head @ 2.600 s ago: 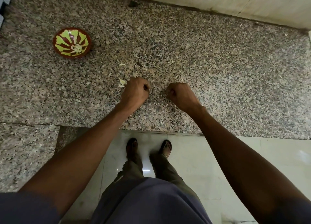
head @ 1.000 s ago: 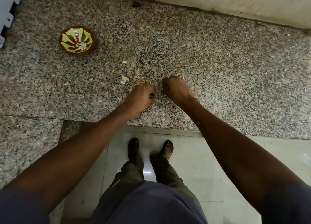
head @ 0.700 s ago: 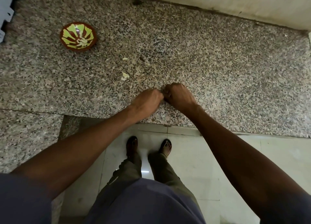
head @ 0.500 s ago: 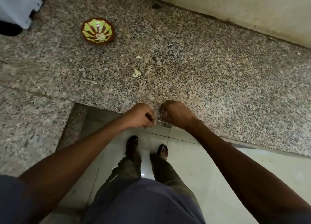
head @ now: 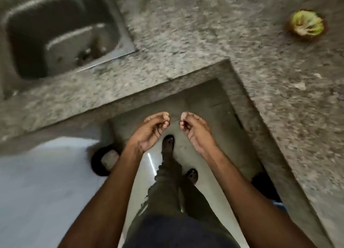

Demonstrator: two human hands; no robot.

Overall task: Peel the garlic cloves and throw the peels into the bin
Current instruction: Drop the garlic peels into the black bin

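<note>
step: carry peels to bin | left hand (head: 149,131) cupped, contents unclear | right hand (head: 193,129) pinches pale peel scrap (head: 183,115) | bin (head: 101,160) near left, judged | advice: keep fingers closed until over it

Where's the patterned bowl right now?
In the head view the patterned bowl sits far upper right on the granite counter, well right of the steel sink and away from both hands.

No legible text, label, brand, number or sign appears on any surface in the blurred head view.
</note>
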